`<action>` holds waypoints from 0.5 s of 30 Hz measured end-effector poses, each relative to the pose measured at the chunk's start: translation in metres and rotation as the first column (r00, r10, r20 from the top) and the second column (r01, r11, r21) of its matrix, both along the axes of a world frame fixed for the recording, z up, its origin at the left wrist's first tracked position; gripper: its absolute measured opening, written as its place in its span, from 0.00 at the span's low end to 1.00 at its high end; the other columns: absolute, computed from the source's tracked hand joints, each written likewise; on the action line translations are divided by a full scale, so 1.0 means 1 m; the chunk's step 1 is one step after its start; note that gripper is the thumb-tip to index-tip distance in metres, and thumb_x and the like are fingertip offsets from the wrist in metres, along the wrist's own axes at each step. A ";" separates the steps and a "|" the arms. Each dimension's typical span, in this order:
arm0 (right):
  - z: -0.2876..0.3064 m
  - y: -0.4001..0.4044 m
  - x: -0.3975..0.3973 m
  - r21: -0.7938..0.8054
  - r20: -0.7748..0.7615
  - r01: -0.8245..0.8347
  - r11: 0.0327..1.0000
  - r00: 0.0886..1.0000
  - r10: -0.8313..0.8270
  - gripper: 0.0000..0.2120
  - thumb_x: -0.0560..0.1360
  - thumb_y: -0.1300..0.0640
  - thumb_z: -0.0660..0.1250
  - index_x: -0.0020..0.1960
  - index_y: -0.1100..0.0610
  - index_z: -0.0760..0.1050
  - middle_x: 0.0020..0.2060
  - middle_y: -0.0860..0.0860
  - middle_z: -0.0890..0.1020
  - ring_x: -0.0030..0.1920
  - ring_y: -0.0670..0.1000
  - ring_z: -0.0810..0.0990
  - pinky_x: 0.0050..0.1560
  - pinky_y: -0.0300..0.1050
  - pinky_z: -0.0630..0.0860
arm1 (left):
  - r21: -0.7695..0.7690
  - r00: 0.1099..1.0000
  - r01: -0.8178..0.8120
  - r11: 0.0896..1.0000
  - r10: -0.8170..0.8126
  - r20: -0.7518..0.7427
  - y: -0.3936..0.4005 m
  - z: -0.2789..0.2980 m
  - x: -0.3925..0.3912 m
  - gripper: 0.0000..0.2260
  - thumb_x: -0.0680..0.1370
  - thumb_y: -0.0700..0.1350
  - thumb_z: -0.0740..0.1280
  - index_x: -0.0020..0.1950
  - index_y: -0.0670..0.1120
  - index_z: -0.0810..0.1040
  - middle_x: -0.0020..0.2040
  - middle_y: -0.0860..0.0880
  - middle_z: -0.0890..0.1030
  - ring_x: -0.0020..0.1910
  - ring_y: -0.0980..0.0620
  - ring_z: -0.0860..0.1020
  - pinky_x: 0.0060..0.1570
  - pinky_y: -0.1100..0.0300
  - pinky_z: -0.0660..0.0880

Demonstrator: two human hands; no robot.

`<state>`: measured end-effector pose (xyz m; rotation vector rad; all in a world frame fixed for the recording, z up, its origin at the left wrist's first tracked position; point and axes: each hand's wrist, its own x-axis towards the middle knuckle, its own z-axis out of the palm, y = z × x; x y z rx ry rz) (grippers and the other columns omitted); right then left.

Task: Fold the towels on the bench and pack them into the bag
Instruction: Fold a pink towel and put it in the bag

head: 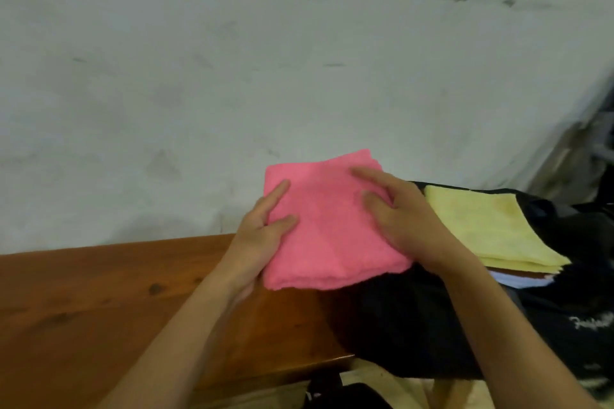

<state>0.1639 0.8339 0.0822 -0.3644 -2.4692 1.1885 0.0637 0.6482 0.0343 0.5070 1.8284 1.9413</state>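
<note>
A folded pink towel [327, 226] is held above the right end of the wooden bench [116, 302], partly over the black bag [415, 315]. My left hand [262, 236] grips its left edge, thumb on top and fingers underneath. My right hand [398, 212] lies on the towel's right side, fingers spread over the top. A folded yellow towel [491, 226] lies in the bag's opening, with a pale blue-white towel [521, 280] showing beneath it.
A rough grey concrete wall [265, 76] rises right behind the bench. The bag bears white script lettering [591, 322] on its right side. Pale floor [382, 378] and a dark object [349, 395] show below the bench's front edge.
</note>
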 end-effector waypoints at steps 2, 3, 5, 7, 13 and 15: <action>0.008 0.037 0.017 -0.032 -0.035 0.070 0.997 0.997 -0.071 0.20 0.81 0.60 0.63 0.69 0.44 0.75 0.66 0.41 0.75 0.61 0.39 0.73 0.60 0.27 0.68 | -0.013 0.995 0.063 0.998 -0.064 -0.074 0.037 0.011 0.006 0.26 0.79 0.40 0.67 0.73 0.62 0.68 0.71 0.53 0.70 0.64 0.53 0.75 0.65 0.54 0.74; 0.010 0.056 0.025 -0.055 -0.033 0.096 0.994 0.995 -0.098 0.19 0.81 0.59 0.63 0.68 0.43 0.76 0.66 0.42 0.75 0.62 0.39 0.74 0.63 0.30 0.69 | -0.027 0.988 0.094 0.995 -0.097 -0.117 0.055 0.014 0.011 0.27 0.79 0.40 0.67 0.74 0.61 0.66 0.71 0.55 0.69 0.64 0.56 0.74 0.64 0.60 0.73; 0.012 0.097 0.043 -0.089 -0.003 0.149 0.985 0.989 -0.150 0.18 0.81 0.57 0.64 0.66 0.40 0.77 0.68 0.43 0.74 0.66 0.43 0.73 0.70 0.43 0.70 | -0.057 0.969 0.163 0.985 -0.171 -0.178 0.098 0.022 0.021 0.29 0.79 0.39 0.67 0.76 0.59 0.64 0.69 0.59 0.66 0.63 0.60 0.71 0.60 0.68 0.71; 0.009 0.132 0.057 -0.116 0.029 0.190 0.975 0.982 -0.187 0.17 0.81 0.56 0.63 0.66 0.39 0.77 0.69 0.44 0.74 0.67 0.46 0.73 0.71 0.49 0.70 | -0.076 0.954 0.221 0.972 -0.231 -0.192 0.137 0.025 0.027 0.30 0.79 0.38 0.67 0.78 0.57 0.62 0.70 0.58 0.64 0.65 0.59 0.70 0.64 0.64 0.70; -0.005 0.212 0.083 -0.007 0.122 0.248 0.969 0.962 -0.245 0.19 0.81 0.60 0.62 0.70 0.47 0.74 0.71 0.48 0.72 0.69 0.47 0.71 0.73 0.48 0.66 | -0.139 0.934 0.309 0.941 -0.328 -0.140 0.228 0.019 0.042 0.31 0.79 0.36 0.66 0.79 0.54 0.60 0.74 0.50 0.63 0.67 0.51 0.70 0.64 0.55 0.74; -0.008 0.232 0.090 0.082 0.163 0.255 0.963 0.950 -0.265 0.20 0.81 0.61 0.62 0.72 0.49 0.73 0.71 0.48 0.72 0.70 0.48 0.70 0.74 0.48 0.64 | -0.155 0.927 0.317 0.936 -0.340 -0.156 0.252 0.014 0.047 0.31 0.79 0.36 0.66 0.79 0.53 0.60 0.74 0.51 0.61 0.65 0.55 0.68 0.61 0.61 0.72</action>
